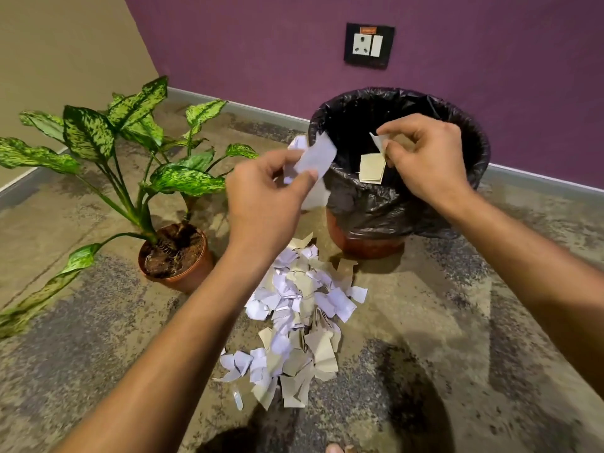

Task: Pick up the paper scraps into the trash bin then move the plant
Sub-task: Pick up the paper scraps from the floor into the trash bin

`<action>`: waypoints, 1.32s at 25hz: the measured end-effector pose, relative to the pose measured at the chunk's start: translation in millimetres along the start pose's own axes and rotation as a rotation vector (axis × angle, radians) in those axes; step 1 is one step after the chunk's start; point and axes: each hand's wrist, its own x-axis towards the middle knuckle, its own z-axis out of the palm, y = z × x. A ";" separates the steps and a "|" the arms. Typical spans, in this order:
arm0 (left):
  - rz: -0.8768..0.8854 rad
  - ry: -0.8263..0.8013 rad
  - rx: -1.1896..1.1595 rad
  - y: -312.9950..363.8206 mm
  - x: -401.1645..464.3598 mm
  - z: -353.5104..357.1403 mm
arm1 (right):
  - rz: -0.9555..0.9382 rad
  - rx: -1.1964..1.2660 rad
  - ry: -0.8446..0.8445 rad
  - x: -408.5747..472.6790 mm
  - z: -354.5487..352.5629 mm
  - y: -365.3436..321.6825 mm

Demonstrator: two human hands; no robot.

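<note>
A pile of white and beige paper scraps [300,318] lies on the floor in front of me. The trash bin [369,243], lined with a black bag [366,204], stands behind the pile. My left hand [268,197] is shut on several white scraps [315,156], held just left of the bin's rim. My right hand [428,158] is over the bin's opening, pinching a small white scrap [379,140]. A beige scrap [372,168] is inside the bin, below that hand. The potted plant [137,165], with spotted green leaves in a brown pot [192,276], stands left of the pile.
A purple wall with a socket plate [369,45] rises behind the bin. A beige wall meets it at the corner on the left. The mottled floor [457,322] spreads to the right of the pile. A toe [336,448] shows at the bottom edge.
</note>
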 end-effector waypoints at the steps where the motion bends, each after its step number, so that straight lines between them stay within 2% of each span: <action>1: 0.040 -0.015 -0.018 10.0 7.0 8.9 | 0.025 -0.003 0.005 2.4 -0.6 1.2; 6: 0.192 -0.095 0.003 38.4 34.4 48.1 | 0.150 -0.065 -0.081 14.7 -7.1 7.6; 9: 0.197 -0.123 0.021 43.7 47.2 63.7 | 0.249 0.058 -0.137 16.3 -7.0 13.8; 12: 0.173 -0.190 0.110 46.7 60.3 75.8 | 0.373 0.280 -0.078 19.4 -4.8 19.7; 15: 0.204 -0.354 0.256 48.3 66.1 77.8 | 0.422 0.364 0.078 22.7 -11.5 23.5; 18: 0.270 -0.482 0.323 41.1 63.0 69.6 | 0.392 0.351 0.145 17.9 -20.7 24.3; 21: 0.298 -0.451 0.239 25.8 47.4 53.9 | 0.252 0.294 0.174 6.0 -21.0 13.8; 23: 0.385 -0.409 0.211 6.4 30.6 38.3 | 0.138 0.314 0.162 -7.4 -16.7 -0.5; 26: 0.490 -0.310 0.242 -35.5 0.4 11.9 | -0.031 0.356 0.025 -40.4 1.4 -26.7; 28: 0.469 -0.230 0.286 -70.4 -18.4 -2.4 | -0.082 0.314 -0.135 -67.2 21.4 -37.5; 31: 0.291 -0.200 0.360 -119.7 -44.6 -20.9 | -0.058 0.106 -0.486 -101.6 55.5 -31.6; 33: 0.136 -0.274 0.475 -147.1 -57.1 -32.2 | -0.071 -0.139 -0.774 -121.1 76.5 -15.9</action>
